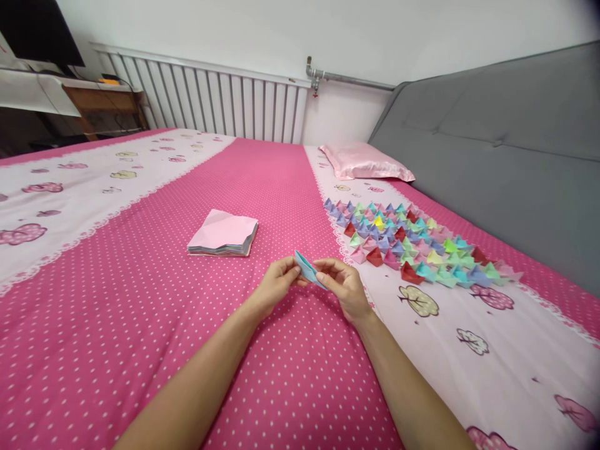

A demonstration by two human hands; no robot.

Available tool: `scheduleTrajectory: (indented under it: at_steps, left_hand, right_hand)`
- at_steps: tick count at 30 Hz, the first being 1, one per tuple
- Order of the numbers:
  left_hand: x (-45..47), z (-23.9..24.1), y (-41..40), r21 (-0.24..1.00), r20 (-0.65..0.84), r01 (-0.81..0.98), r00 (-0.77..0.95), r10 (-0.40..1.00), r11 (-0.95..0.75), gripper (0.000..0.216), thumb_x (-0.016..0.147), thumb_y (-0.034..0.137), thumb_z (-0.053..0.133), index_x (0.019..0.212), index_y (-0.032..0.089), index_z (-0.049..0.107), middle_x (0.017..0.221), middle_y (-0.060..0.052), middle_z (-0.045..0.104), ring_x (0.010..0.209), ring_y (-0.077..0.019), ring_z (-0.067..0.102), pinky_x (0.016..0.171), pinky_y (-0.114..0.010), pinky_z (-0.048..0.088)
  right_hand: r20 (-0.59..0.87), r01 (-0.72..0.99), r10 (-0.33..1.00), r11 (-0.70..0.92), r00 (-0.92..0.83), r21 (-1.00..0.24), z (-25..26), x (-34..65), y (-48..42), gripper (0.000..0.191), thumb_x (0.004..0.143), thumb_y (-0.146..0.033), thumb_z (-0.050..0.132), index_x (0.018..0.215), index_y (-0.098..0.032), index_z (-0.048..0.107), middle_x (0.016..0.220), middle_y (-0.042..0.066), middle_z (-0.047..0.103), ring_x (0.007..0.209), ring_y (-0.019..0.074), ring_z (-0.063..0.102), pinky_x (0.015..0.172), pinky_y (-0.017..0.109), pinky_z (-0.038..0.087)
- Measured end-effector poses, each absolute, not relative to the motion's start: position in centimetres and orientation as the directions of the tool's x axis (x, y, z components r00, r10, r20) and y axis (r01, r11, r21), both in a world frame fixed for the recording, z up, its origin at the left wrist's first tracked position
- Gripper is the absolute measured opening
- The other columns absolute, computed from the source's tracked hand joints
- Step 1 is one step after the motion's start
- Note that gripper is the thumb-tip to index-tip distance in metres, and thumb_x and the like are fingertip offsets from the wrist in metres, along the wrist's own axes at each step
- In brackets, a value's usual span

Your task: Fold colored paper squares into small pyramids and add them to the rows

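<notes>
A small piece of folded light-blue paper [308, 270] is held between both hands above the pink dotted bedspread. My left hand [280, 280] pinches its left side with thumb and fingers. On the opposite side, my right hand [341, 284] grips the paper with its thumb in front and fingers behind. The paper is tilted, its upper tip pointing up to the left, and a fold opens along its top. Fingers cover part of both ends. To the left lies a stack of square paper sheets [224, 231], pink on top.
Rows of colourful folded paper boats [412, 240] stand on the bed to the right. Behind them are a pink satin pillow [364, 162] and a grey padded headboard [497, 137]. A white radiator [210, 97] runs along the wall, and a monitor [40, 31] stands at far left.
</notes>
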State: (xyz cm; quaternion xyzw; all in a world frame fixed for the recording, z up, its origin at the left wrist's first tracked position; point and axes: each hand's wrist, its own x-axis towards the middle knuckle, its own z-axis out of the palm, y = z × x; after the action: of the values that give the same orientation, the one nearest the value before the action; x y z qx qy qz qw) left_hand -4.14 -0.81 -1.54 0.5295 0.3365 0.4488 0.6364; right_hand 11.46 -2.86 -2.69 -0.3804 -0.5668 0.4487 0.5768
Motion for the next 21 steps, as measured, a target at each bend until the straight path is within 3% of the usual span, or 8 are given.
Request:
scheduleTrajectory:
  at_steps: [3,11,16,21]
  left_hand:
    - [-4.1,-1.7,-0.7,0.979,0.050,-0.204,0.379,0.924,0.031,0.015,0.074,0.025,0.060,0.077,0.011,0.063,0.070,-0.003,0.062,0.064,-0.0105,0.056,0.067,-0.024,0.045]
    - [-3.9,-2.4,-0.9,0.996,0.085,-0.037,0.474,0.876,-0.076,0.027,0.077,0.035,0.057,0.079,0.010,0.067,0.065,-0.002,0.059,0.063,-0.0109,0.051,0.067,-0.024,0.040]
    - [-3.5,-1.9,-1.7,0.990,0.104,-0.131,0.490,0.866,-0.045,0.041,0.081,0.046,0.049,0.088,0.010,0.067,0.078,-0.007,0.063,0.074,-0.0148,0.055,0.075,-0.028,0.042]
    - [-2.9,-1.5,-2.2,0.987,0.141,-0.137,0.528,0.838,-0.080,0.038,0.071,0.032,0.066,0.102,0.011,0.063,0.091,-0.009,0.065,0.082,-0.0172,0.058,0.077,-0.028,0.044]
  right_hand:
    - [0.322,-0.073,0.943,0.317,-0.079,-0.946,-2.8,11.3,-2.9,0.024,0.073,-0.028,0.064,0.095,-0.020,0.064,0.091,0.004,0.068,0.082,0.0175,0.063,0.074,0.031,0.050]
    - [0.369,0.222,0.929,0.368,-0.035,-0.903,-3.7,11.0,-2.6,0.029,0.072,-0.027,0.063,0.099,-0.019,0.061,0.090,0.006,0.067,0.078,0.0184,0.064,0.069,0.030,0.051]
    - [0.451,0.316,0.893,0.425,0.008,-0.848,-3.4,11.0,-2.7,0.018,0.073,-0.020,0.059,0.090,-0.019,0.065,0.086,0.003,0.065,0.076,0.0165,0.062,0.069,0.028,0.049]
    - [0.510,0.329,0.859,0.472,0.034,-0.818,-3.1,11.1,-2.8,0.017,0.072,-0.015,0.057,0.084,-0.020,0.068,0.082,0.003,0.063,0.075,0.0155,0.059,0.068,0.027,0.047]
